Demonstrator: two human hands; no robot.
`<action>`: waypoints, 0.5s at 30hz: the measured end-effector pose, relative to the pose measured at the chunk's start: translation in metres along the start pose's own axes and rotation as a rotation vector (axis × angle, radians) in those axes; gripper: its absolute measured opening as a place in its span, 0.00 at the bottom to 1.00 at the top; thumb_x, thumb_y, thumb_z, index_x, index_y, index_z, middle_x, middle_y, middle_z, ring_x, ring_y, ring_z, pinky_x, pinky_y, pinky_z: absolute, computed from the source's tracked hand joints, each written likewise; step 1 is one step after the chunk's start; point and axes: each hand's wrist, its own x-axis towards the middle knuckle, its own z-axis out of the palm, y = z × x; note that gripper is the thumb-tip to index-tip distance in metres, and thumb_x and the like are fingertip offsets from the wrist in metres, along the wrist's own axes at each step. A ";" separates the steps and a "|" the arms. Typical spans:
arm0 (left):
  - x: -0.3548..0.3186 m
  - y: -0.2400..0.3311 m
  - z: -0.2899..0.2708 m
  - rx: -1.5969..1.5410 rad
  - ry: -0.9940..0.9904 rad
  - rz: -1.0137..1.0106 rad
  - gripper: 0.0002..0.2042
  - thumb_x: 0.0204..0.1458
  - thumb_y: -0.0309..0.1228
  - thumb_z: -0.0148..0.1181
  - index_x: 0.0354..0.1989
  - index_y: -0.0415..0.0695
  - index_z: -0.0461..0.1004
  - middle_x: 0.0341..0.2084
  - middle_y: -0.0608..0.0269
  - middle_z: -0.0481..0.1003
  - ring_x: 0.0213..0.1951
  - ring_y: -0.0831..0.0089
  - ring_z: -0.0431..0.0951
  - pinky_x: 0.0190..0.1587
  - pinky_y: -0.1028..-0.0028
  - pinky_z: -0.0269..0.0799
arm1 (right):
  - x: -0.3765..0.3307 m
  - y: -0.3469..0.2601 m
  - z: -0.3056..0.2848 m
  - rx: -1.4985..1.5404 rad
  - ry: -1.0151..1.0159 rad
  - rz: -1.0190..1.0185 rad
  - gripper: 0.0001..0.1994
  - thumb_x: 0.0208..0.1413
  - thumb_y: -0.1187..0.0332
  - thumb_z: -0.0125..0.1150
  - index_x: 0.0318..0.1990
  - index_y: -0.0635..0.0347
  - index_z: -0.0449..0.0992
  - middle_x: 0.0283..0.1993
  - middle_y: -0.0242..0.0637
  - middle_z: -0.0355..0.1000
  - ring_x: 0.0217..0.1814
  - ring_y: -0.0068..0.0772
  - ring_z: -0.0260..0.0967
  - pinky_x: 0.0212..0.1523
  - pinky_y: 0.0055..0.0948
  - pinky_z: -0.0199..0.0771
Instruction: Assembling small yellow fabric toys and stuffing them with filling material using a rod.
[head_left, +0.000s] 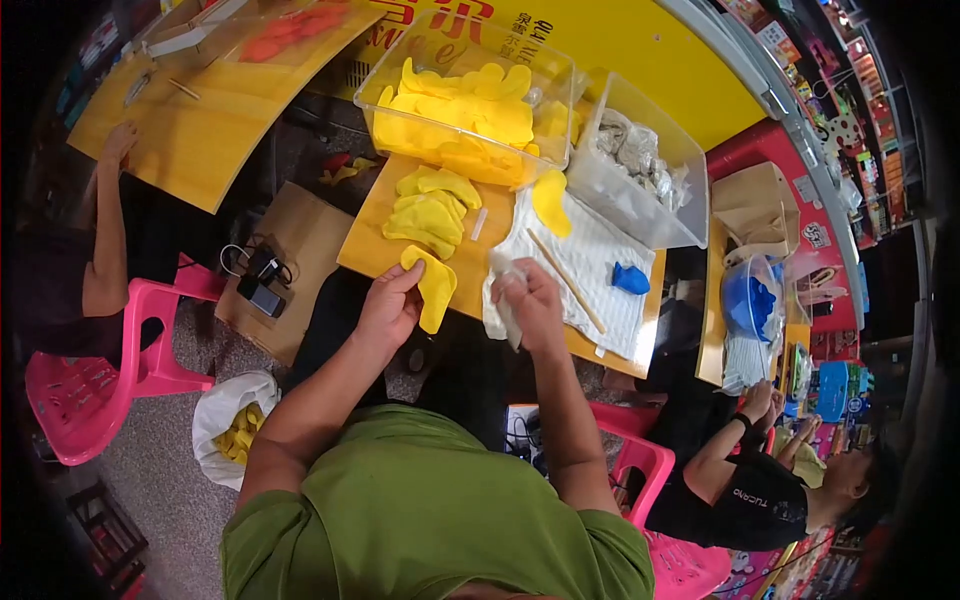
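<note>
The left hand's (388,312) grip pinches one curved yellow piece (438,292) at the bench's (366,236) near edge; the right hand's (532,302) closes on one whitish wad (508,322). Two clear bins, one yellow-filled (378,78), one grey-filled (640,208), block the far edge. Rightward, a white cloth (622,325) bears one stick (562,275), one blue lump (629,279) and one loose yellow piece (551,203); leftward lies an uncountable yellow heap (430,212).

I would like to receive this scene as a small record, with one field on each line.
Left hand: holds a yellow curved piece
Right hand: holds a pale item, kind unclear
Table: yellow pile, white cloth
On the cloth: wooden stick, blue lump
Farther back: clear bin with yellow pieces
</note>
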 end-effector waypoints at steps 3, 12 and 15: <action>-0.005 -0.002 0.008 0.070 -0.051 0.075 0.08 0.56 0.28 0.53 0.41 0.40 0.72 0.34 0.63 0.76 0.37 0.73 0.77 0.42 0.73 0.74 | -0.024 -0.009 0.015 -0.091 -0.061 0.057 0.05 0.57 0.71 0.52 0.36 0.62 0.69 0.24 0.29 0.69 0.22 0.16 0.62 0.23 0.17 0.61; -0.017 -0.007 0.021 0.314 -0.136 0.272 0.06 0.54 0.26 0.56 0.38 0.38 0.74 0.30 0.68 0.75 0.31 0.83 0.75 0.36 0.81 0.72 | -0.040 -0.013 0.018 0.015 -0.086 0.288 0.06 0.56 0.69 0.54 0.34 0.63 0.71 0.22 0.32 0.69 0.21 0.18 0.64 0.22 0.19 0.62; -0.023 -0.006 0.024 0.455 -0.176 0.339 0.05 0.54 0.25 0.56 0.37 0.38 0.74 0.28 0.70 0.74 0.29 0.85 0.72 0.34 0.82 0.69 | -0.043 -0.017 0.019 0.253 -0.105 0.373 0.07 0.56 0.68 0.55 0.33 0.62 0.72 0.21 0.33 0.70 0.20 0.19 0.64 0.21 0.19 0.61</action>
